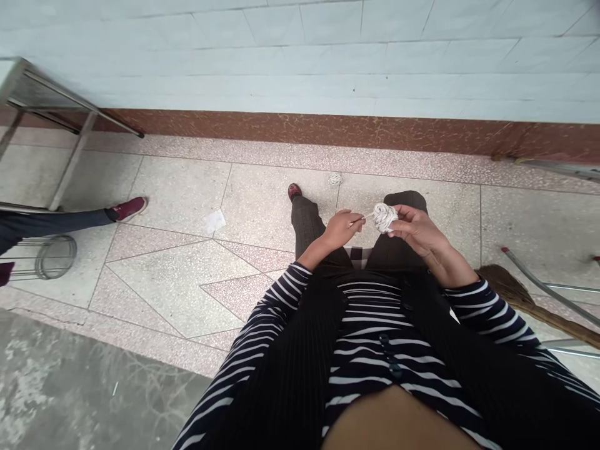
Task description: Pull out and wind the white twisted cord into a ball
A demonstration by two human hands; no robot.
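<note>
My right hand (419, 234) grips a small bundle of white cord (384, 217), wound into a rosette-like coil, between thumb and fingers. To its left, my left hand (344, 229) is closed on a thin brownish stick-like tool (357, 220), perhaps a hook; its exact kind is too small to tell. A short length of white strand runs from the tool to the bundle. Both hands are held above my lap, a little apart. On the floor beyond them lies a loose pile of white cord (334, 179).
A white paper (215, 220) lies on the tiled floor to the left. Another person's leg and red shoe (131, 209) extend near a metal-legged table (75, 156) and a wire rack (55, 257). On the right are a broom (510, 290) and metal chair legs (539, 281). A tiled wall stands ahead.
</note>
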